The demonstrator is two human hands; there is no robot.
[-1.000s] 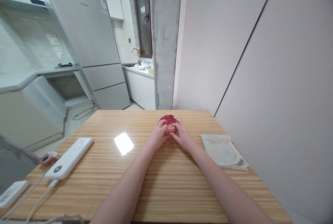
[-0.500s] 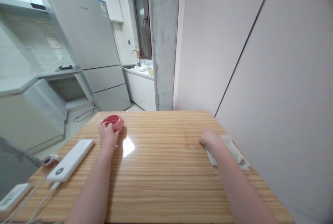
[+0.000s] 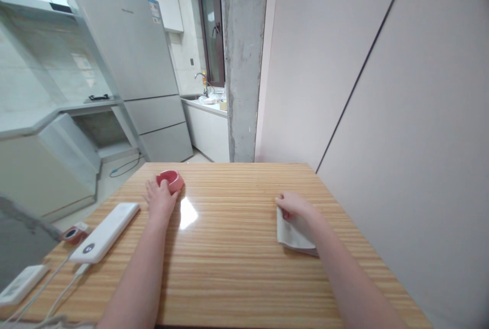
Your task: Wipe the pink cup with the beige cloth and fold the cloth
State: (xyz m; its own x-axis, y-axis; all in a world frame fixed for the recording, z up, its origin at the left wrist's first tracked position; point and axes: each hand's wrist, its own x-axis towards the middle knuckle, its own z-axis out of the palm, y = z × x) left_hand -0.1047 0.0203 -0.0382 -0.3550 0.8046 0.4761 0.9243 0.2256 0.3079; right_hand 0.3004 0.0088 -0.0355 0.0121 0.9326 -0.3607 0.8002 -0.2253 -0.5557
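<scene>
A round pink ashtray (image 3: 176,182) stands near the far left corner of the wooden table (image 3: 229,268). My left hand (image 3: 160,200) is at its near left side, fingers spread apart, with the thumb by the rim; the fingertips partly hide that side. On the right half of the table, my right hand (image 3: 296,206) grips the upper edge of a folded pale grey cloth (image 3: 294,235) with curled fingers. The cloth lies flat on the wood, and my forearm covers its right part.
Along the left edge lie a white power bank (image 3: 106,232) with a cable, a reddish tape roll (image 3: 74,235) and a white power strip (image 3: 23,284). Light glares on the wood beside my left hand. A pale wall (image 3: 401,140) borders the right side.
My right hand has moved left with the cloth, away from the table's right edge. My left hand's fingers have spread from their hold on the ashtray. A brownish mark is now mostly out of sight.
</scene>
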